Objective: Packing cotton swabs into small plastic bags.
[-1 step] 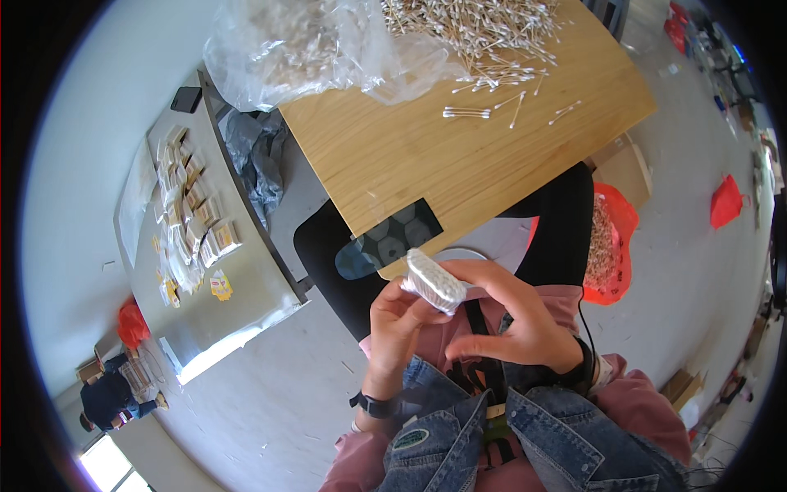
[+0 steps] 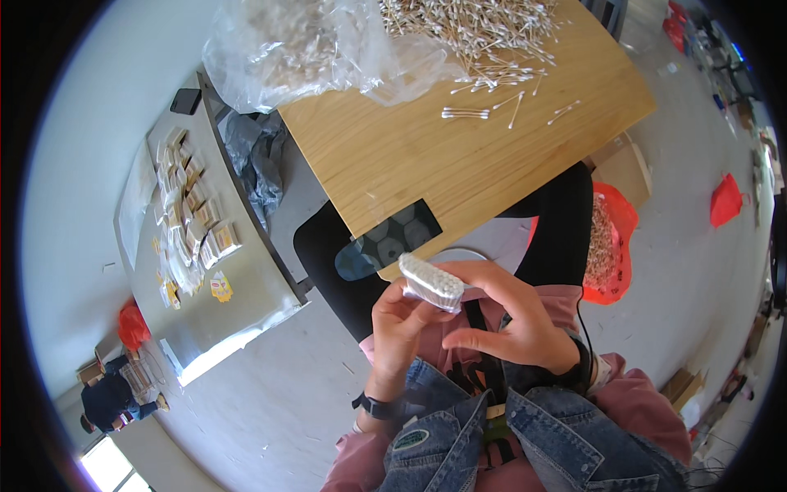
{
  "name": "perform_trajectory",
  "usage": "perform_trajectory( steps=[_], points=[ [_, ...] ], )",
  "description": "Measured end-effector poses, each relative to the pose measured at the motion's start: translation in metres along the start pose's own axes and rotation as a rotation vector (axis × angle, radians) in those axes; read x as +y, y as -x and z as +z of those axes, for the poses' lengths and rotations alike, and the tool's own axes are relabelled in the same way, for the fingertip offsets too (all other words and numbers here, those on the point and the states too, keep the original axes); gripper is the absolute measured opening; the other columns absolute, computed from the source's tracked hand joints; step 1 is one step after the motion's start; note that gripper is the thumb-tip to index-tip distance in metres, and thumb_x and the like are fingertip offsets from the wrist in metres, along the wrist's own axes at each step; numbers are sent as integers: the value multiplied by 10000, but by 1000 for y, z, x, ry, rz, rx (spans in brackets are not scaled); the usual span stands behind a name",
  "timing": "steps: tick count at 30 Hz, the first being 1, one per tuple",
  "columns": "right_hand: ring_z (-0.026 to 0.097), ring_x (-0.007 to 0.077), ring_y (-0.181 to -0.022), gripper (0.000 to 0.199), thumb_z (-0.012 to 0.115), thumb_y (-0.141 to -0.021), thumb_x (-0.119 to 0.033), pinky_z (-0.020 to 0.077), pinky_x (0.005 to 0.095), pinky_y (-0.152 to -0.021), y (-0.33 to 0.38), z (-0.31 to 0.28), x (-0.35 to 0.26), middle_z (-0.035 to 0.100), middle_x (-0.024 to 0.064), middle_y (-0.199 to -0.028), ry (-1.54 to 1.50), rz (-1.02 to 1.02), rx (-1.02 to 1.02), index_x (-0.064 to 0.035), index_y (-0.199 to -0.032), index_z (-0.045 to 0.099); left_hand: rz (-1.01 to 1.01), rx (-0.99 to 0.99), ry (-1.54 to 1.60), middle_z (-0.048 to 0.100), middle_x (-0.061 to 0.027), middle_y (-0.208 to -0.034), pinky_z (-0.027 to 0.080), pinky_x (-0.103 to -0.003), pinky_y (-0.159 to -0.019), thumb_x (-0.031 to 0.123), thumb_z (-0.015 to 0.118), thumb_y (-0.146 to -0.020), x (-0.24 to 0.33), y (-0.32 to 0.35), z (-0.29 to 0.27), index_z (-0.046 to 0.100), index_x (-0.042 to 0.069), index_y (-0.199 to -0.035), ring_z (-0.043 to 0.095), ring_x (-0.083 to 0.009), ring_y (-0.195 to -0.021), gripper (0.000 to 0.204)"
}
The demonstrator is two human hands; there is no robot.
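Free room over central tabletop up to swab heap and bag

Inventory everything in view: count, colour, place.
Swab bundle: one, white, lower centre
Wooden table: one, brown, ahead
Loose swabs: many, white-tipped, wooden table
Clear bag: one, transparent, wooden table
Metal table: one, grey, left
Small packs: many, pale, metal table
Phone: one, black, metal table
Crumpled bag: one, grey, between tables
Bags: several, red, both sides
Co-worker: one, dark-clothed, lower left
Left fingers: one set, bare, gripping bundle
Right fingers: one set, bare, near bundle
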State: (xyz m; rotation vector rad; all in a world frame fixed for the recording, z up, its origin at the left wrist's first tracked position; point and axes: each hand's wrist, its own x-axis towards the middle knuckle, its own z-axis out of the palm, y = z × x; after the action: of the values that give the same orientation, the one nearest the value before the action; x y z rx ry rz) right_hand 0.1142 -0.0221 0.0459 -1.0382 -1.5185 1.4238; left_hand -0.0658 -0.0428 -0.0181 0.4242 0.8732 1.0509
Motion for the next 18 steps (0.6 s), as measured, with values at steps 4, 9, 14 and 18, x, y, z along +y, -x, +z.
perform_trajectory(
  steps=[4, 9, 14, 18],
  points=[
    [628, 282, -915, 454, 773, -788, -152, 492, 337, -782, 2, 6, 2, 660, 107, -1078, 100, 18, 126, -58, -1203, 615, 112, -8, -212, 643, -61, -983, 508, -290, -834, -23, 723, -806, -7, 6, 5, 616, -17, -1058, 614, -143, -935, 273],
    [634, 272, -889, 452, 772, -766, -119, 490, 348, -798, 2, 2, 5, 681, 61, -1048, 186, -214, 51, -85, -1193, 627, 210, -67, -383, 645, -52, -988, 481, -271, -859, -47, 726, -789, -3, 11, 7, 629, -9, -1051, 605, -129, -932, 282],
    [666, 207, -942, 438, 808, -731, -165, 495, 371, -881, 2, 0, -4, 707, 44, -1050, 179, -231, -1, -67, -1135, 667, 169, -115, -278, 678, -92, -969, 496, -283, -795, 87, 767, -807, 2, 12, 6, 666, -26, -954, 628, -161, -881, 211],
    [675, 203, -927, 434, 809, -731, -175, 500, 372, -880, 2, 0, -4, 708, 42, -1046, 204, -278, -7, -64, -1125, 667, 231, -114, -325, 685, -109, -950, 497, -291, -772, 139, 773, -813, 0, 11, 7, 678, -22, -912, 634, -180, -865, 211]
  ],
)
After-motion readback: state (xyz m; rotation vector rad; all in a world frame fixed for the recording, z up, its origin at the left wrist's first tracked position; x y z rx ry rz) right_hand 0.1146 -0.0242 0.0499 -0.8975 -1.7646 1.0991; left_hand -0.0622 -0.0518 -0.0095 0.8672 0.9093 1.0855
